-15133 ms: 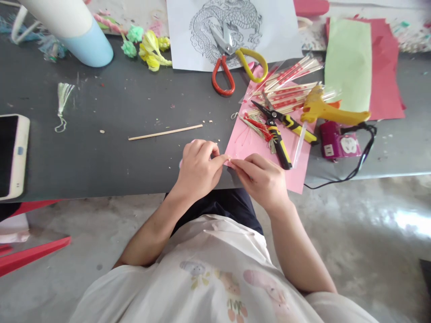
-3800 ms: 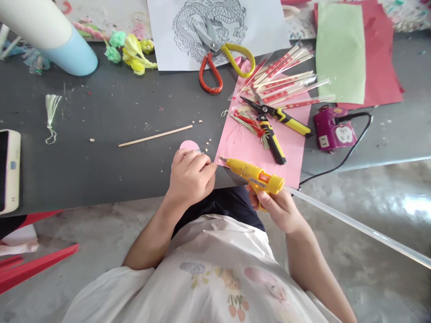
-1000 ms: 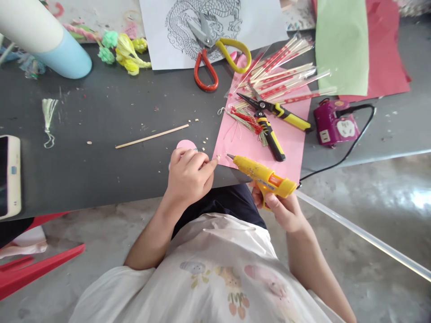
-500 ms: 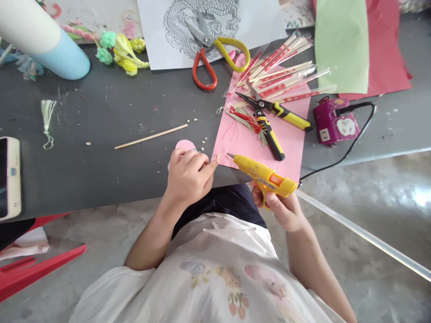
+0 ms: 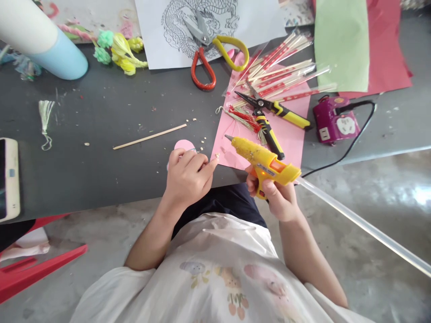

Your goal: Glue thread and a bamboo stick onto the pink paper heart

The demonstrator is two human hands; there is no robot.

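Observation:
My right hand [image 5: 274,197] grips a yellow glue gun [image 5: 262,159] by its handle, nozzle pointing up-left over the pink paper sheet [image 5: 292,141]. A clear glue stick [image 5: 363,224] trails out of its back to the right. My left hand [image 5: 188,172] rests at the table's front edge with fingers curled, pinching a small pale piece [image 5: 217,156] at the fingertips. A small pink paper cutout [image 5: 183,145] shows just beyond that hand.
On the dark table [image 5: 111,112] lie a thin wooden stick [image 5: 150,136], black-and-yellow pliers [image 5: 269,119], red-and-yellow scissors [image 5: 215,58] on a dragon print [image 5: 256,22], bagged sticks [image 5: 286,74], a purple socket [image 5: 335,125], green [image 5: 341,45] and red paper, a phone [image 5: 8,177] and a blue-white cylinder [image 5: 47,40].
My right hand has lifted the glue gun up and back from the left fingertips; before that it picked up the gun from the right. The left hand has stayed put.

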